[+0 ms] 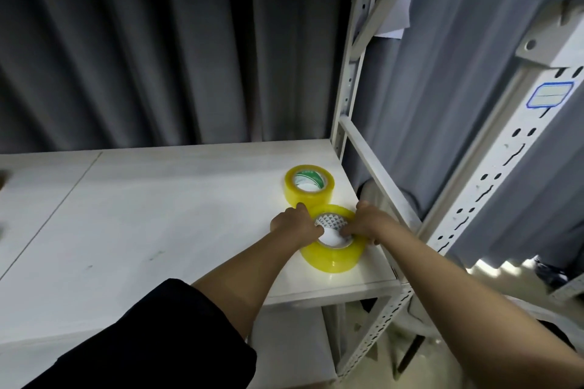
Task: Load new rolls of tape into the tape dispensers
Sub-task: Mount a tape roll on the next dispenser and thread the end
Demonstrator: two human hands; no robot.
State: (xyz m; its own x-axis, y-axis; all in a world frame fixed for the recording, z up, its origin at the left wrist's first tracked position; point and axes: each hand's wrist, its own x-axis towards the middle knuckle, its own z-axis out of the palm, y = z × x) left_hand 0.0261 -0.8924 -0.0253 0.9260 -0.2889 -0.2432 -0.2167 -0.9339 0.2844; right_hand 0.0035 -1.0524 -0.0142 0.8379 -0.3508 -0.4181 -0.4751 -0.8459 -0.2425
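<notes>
- My left hand (297,224) and right hand (368,226) clasp the near tape roll (335,257), thumbs seemingly hooked into its core.
- Stiff, fairly light, slick-sided: rim and core hold best.
- A second roll (309,188) sits just beyond my grip.

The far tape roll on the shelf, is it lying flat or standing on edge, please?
Flat: the far tape roll rests on the shelf with its core opening facing up.
</notes>
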